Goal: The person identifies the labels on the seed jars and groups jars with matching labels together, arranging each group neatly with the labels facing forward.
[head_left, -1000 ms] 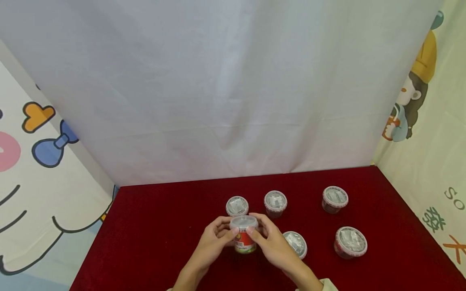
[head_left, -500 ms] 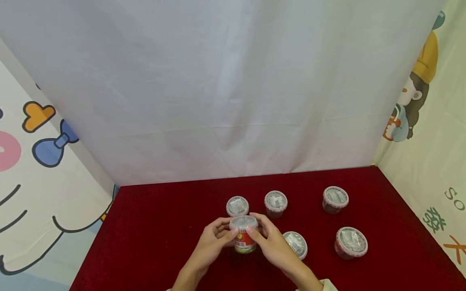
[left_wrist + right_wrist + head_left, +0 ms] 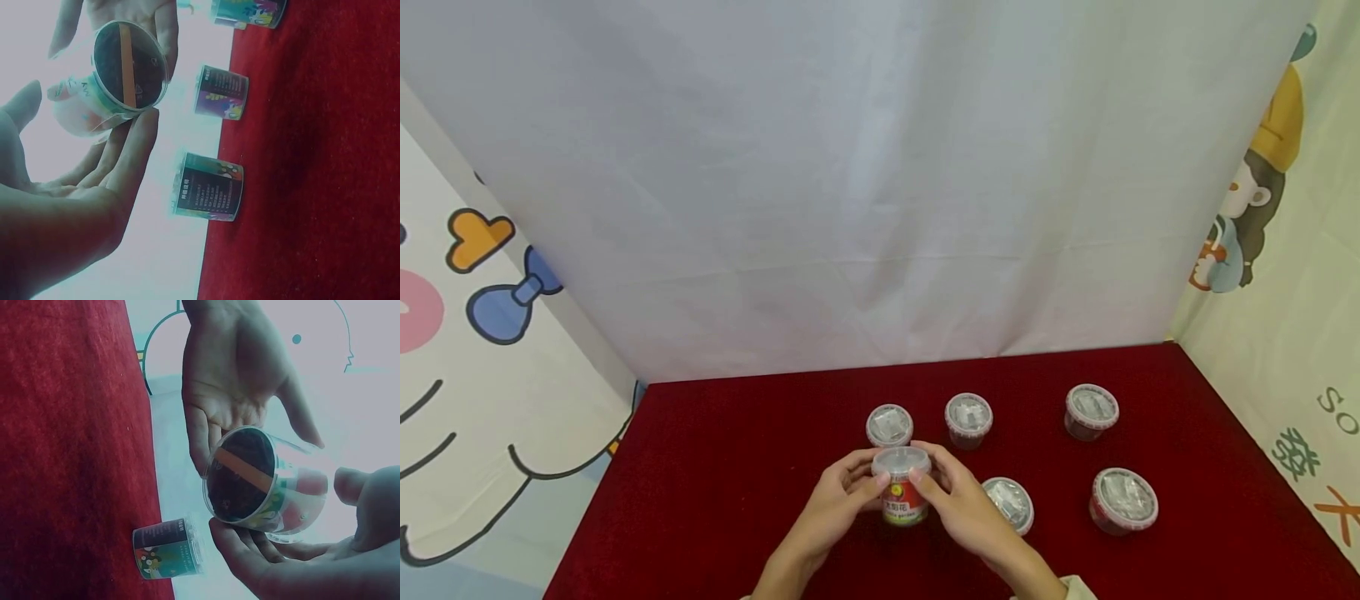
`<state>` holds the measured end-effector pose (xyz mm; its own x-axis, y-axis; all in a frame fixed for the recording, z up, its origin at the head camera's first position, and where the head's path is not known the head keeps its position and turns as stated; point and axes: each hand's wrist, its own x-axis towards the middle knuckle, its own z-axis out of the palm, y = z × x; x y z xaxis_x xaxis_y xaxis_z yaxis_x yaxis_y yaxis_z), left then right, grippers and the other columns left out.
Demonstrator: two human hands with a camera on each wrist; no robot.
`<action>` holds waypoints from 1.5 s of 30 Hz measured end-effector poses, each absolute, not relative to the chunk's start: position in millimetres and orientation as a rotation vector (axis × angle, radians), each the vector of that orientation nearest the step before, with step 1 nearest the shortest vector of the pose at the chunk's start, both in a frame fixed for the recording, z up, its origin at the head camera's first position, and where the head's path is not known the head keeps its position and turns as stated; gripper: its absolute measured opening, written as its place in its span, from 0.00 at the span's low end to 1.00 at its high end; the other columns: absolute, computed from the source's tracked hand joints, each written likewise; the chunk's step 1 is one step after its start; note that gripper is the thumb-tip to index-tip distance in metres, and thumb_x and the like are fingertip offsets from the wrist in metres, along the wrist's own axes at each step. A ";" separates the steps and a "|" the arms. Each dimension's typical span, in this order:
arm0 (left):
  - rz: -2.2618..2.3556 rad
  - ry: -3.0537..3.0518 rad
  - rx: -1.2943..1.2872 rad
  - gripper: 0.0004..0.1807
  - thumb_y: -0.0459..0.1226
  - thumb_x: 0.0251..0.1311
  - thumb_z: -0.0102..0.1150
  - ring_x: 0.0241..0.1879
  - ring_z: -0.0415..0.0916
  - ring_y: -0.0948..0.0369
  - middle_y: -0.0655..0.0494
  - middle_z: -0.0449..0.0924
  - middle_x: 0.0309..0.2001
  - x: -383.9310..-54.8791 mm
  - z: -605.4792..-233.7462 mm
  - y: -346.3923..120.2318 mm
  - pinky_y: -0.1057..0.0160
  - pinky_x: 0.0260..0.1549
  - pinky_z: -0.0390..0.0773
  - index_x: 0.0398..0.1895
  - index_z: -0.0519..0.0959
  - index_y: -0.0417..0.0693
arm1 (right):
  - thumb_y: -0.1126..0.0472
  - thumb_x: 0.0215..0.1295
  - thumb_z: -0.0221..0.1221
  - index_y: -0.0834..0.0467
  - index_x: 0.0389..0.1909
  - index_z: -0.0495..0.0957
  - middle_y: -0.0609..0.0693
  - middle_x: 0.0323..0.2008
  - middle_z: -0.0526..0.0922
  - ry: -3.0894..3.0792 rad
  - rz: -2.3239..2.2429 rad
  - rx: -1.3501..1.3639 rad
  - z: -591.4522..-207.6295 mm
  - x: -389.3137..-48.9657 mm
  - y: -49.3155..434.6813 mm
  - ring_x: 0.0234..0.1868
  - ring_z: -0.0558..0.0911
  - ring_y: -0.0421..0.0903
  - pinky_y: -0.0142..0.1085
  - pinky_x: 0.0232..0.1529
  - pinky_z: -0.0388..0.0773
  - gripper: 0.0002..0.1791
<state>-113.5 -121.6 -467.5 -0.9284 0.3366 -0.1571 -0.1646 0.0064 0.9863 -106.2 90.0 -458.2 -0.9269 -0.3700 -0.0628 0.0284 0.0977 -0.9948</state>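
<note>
Both of my hands hold a clear plastic planting cup (image 3: 904,502) with a translucent lid and a red, green and white printed label. My left hand (image 3: 838,498) grips its left side and my right hand (image 3: 958,504) its right side, thumbs on the near side just below the lid rim. The cup is raised above the red cloth (image 3: 737,492). Through the cup's clear bottom (image 3: 147,75), in the left wrist view, dark contents and a flat orange-brown strip show. The right wrist view shows the same bottom (image 3: 240,469), with fingers along the wall.
Several similar lidded cups stand on the cloth: one (image 3: 889,426) just behind the held cup, one (image 3: 967,418) right of that, one (image 3: 1009,505) partly hidden by my right hand, and others (image 3: 1091,411) farther right. A white curtain (image 3: 880,208) hangs behind the table.
Within my grip the cup has turned slightly, so the label's print has shifted and more of its characters show. Both hands stay nearly in place; the other cups have not moved.
</note>
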 end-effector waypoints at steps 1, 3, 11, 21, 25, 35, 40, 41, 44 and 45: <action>1.996 1.938 0.175 0.31 0.42 0.78 0.60 0.57 0.82 0.54 0.41 0.80 0.62 -113.3 -467.6 -121.6 0.58 0.55 0.84 0.73 0.67 0.30 | 0.55 0.84 0.53 0.69 0.78 0.60 0.67 0.70 0.73 2.083 -1.899 -0.338 -458.5 -106.1 89.8 0.74 0.70 0.64 0.58 0.71 0.71 0.31; 2.019 1.942 0.168 0.30 0.41 0.77 0.61 0.54 0.83 0.56 0.42 0.82 0.58 -112.7 -467.4 -121.3 0.59 0.54 0.85 0.71 0.68 0.29 | 0.55 0.84 0.53 0.68 0.78 0.61 0.66 0.69 0.74 2.093 -1.894 -0.330 -458.8 -106.2 89.3 0.71 0.73 0.62 0.54 0.68 0.74 0.31; 2.019 1.977 0.132 0.30 0.42 0.76 0.62 0.51 0.83 0.57 0.42 0.80 0.59 -111.7 -465.8 -119.8 0.59 0.52 0.85 0.70 0.69 0.31 | 0.54 0.83 0.56 0.66 0.76 0.64 0.62 0.62 0.79 2.119 -1.881 -0.317 -458.6 -108.0 89.6 0.62 0.80 0.55 0.40 0.57 0.79 0.30; 1.989 1.974 0.149 0.31 0.43 0.77 0.61 0.55 0.83 0.53 0.41 0.81 0.61 -112.6 -466.7 -122.8 0.56 0.54 0.85 0.72 0.69 0.31 | 0.54 0.84 0.54 0.67 0.77 0.62 0.64 0.66 0.77 2.099 -1.885 -0.321 -458.3 -107.1 90.0 0.70 0.75 0.61 0.51 0.65 0.76 0.31; 2.004 1.990 0.127 0.30 0.43 0.75 0.64 0.51 0.84 0.56 0.43 0.82 0.56 -112.9 -466.3 -123.1 0.58 0.52 0.86 0.69 0.71 0.31 | 0.54 0.83 0.55 0.66 0.77 0.64 0.63 0.65 0.78 2.103 -1.888 -0.315 -457.7 -107.6 88.4 0.67 0.77 0.59 0.48 0.63 0.78 0.30; 1.957 2.013 0.157 0.30 0.42 0.76 0.62 0.54 0.83 0.54 0.42 0.81 0.58 -114.8 -463.8 -148.9 0.59 0.53 0.85 0.72 0.69 0.31 | 0.54 0.83 0.56 0.67 0.76 0.64 0.63 0.63 0.79 2.090 -1.869 -0.398 -457.7 -113.2 71.0 0.64 0.80 0.59 0.51 0.62 0.79 0.31; 1.947 2.029 0.150 0.31 0.42 0.77 0.61 0.56 0.82 0.54 0.41 0.80 0.61 -118.6 -462.3 -171.7 0.58 0.55 0.85 0.73 0.68 0.30 | 0.54 0.83 0.56 0.69 0.76 0.64 0.64 0.64 0.78 2.091 -1.856 -0.441 -456.7 -120.4 50.2 0.64 0.80 0.61 0.54 0.63 0.79 0.32; 1.944 2.034 0.147 0.31 0.42 0.77 0.60 0.57 0.82 0.54 0.40 0.79 0.61 -119.4 -462.2 -176.2 0.57 0.55 0.85 0.73 0.67 0.30 | 0.54 0.83 0.56 0.70 0.76 0.63 0.65 0.64 0.78 2.092 -1.855 -0.447 -456.8 -121.7 45.8 0.65 0.79 0.62 0.55 0.62 0.80 0.32; 1.935 2.055 0.128 0.31 0.42 0.78 0.60 0.57 0.82 0.54 0.40 0.78 0.63 -121.7 -462.7 -189.5 0.57 0.56 0.85 0.73 0.67 0.30 | 0.55 0.83 0.56 0.70 0.76 0.63 0.65 0.65 0.77 2.085 -1.855 -0.461 -457.3 -125.7 32.4 0.65 0.79 0.63 0.55 0.62 0.80 0.32; 1.930 2.062 0.122 0.30 0.41 0.78 0.59 0.58 0.81 0.55 0.39 0.78 0.63 -122.4 -463.0 -193.8 0.57 0.56 0.84 0.73 0.67 0.30 | 0.55 0.82 0.56 0.70 0.76 0.63 0.65 0.65 0.77 2.079 -1.855 -0.462 -457.7 -127.2 28.0 0.65 0.79 0.63 0.55 0.62 0.80 0.32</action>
<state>-122.4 -193.8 -463.0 -0.9471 0.2730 -0.1685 -0.1500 0.0872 0.9848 -127.2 28.0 -457.7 -0.8979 -0.4398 -0.0198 -0.0302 0.1064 -0.9939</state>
